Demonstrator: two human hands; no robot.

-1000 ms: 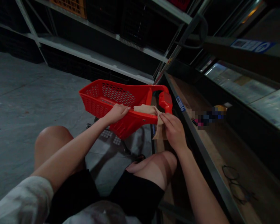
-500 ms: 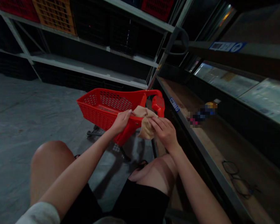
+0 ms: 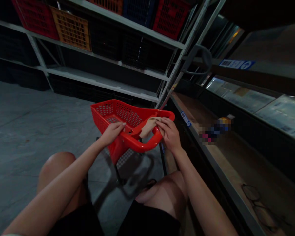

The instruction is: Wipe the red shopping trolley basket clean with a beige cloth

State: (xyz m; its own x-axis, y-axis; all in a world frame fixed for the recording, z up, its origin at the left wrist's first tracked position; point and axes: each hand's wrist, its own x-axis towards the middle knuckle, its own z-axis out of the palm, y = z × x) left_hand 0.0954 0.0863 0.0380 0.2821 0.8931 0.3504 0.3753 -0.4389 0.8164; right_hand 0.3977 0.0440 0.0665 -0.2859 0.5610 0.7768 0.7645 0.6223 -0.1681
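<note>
A small red plastic shopping cart [image 3: 104, 123] with perforated basket walls stands on the floor before my knees, its looped handle toward me. My left hand [image 3: 113, 132] is closed over the basket's near left edge, beside the base of the handle. With bent fingers my right hand [image 3: 171, 135] grips a beige cloth [image 3: 148, 127] on the right side of the handle. The cloth drapes across the handle's upper part, and its loose end hangs inside the loop. Part of it is hidden under my right fingers.
To the right runs a wooden shelf [image 3: 226, 164] carrying eyeglasses [image 3: 252, 192] and a blurred-out item [image 3: 216, 129]. Behind the cart stands a metal rack [image 3: 100, 82] with red and yellow crates [image 3: 72, 31]. A grey looped handle [image 3: 198, 60] juts out near the rack's corner.
The cart has swung round, so its handle loop now faces me. My left hand has shifted left along the edge. My right hand still holds the cloth, now more bunched.
</note>
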